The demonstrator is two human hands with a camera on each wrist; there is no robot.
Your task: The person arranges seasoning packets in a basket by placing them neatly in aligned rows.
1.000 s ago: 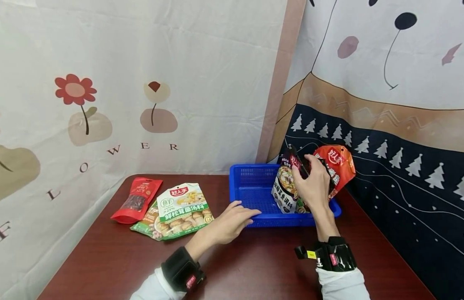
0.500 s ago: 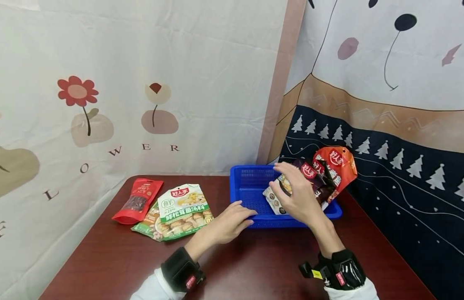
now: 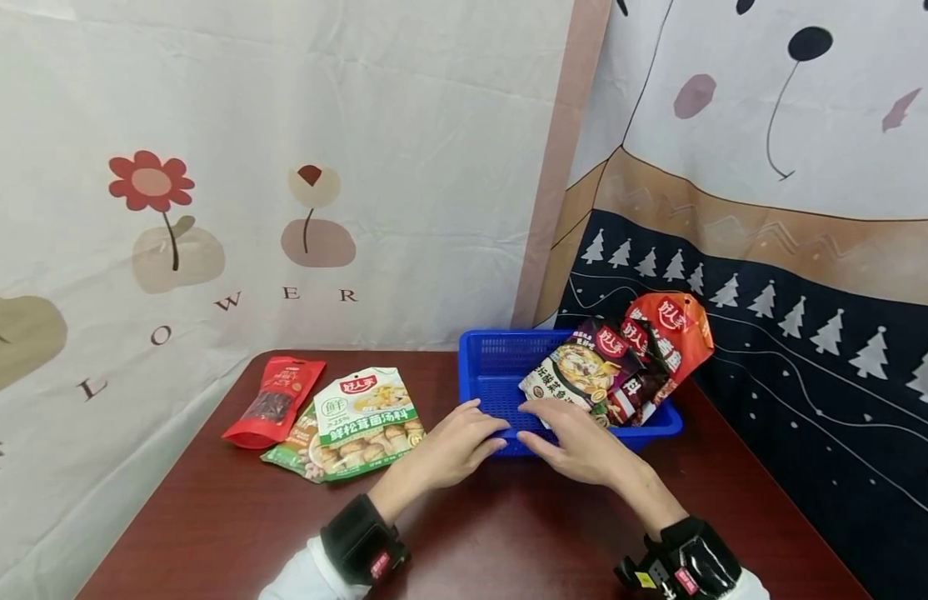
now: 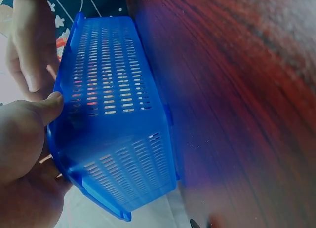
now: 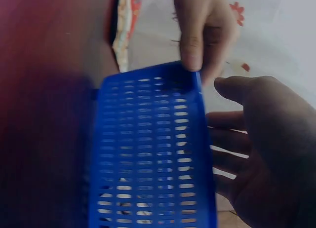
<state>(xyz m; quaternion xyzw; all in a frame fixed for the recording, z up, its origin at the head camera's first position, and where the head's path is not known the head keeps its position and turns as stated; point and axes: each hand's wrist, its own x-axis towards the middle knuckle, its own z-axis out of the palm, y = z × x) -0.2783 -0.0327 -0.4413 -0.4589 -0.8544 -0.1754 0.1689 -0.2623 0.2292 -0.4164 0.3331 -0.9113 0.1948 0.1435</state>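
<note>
A blue plastic basket (image 3: pixel 470 362) stands on the table, with several seasoning packets leaning at its right side. My left hand (image 3: pixel 455 446) holds the basket's rim near its front left corner, the thumb (image 4: pixel 52 105) on the outer side. Just right of it, my right hand (image 3: pixel 580 446) hovers over the front rim with fingers apart, holding nothing. Behind that hand lies a purple-and-white packet (image 3: pixel 580 367) with a bowl picture, slanting in the basket. A dark packet (image 3: pixel 642 375) and an orange packet (image 3: pixel 681 333) lean beyond it, the orange one sticking out over the right end.
At the table's left lie a red pouch (image 3: pixel 275 402) with a clear window and a white-and-green mushroom packet (image 3: pixel 368 421). The latter partly covers a green-and-brown packet (image 3: pixel 302 442). Printed cloths (image 3: pixel 419 167) hang behind the dark red tabletop (image 3: pixel 479 533).
My right hand has let go of the purple-and-white packet, which has tipped over to the left in the basket. The hand has come down leftward to the front rim. My left hand stays put.
</note>
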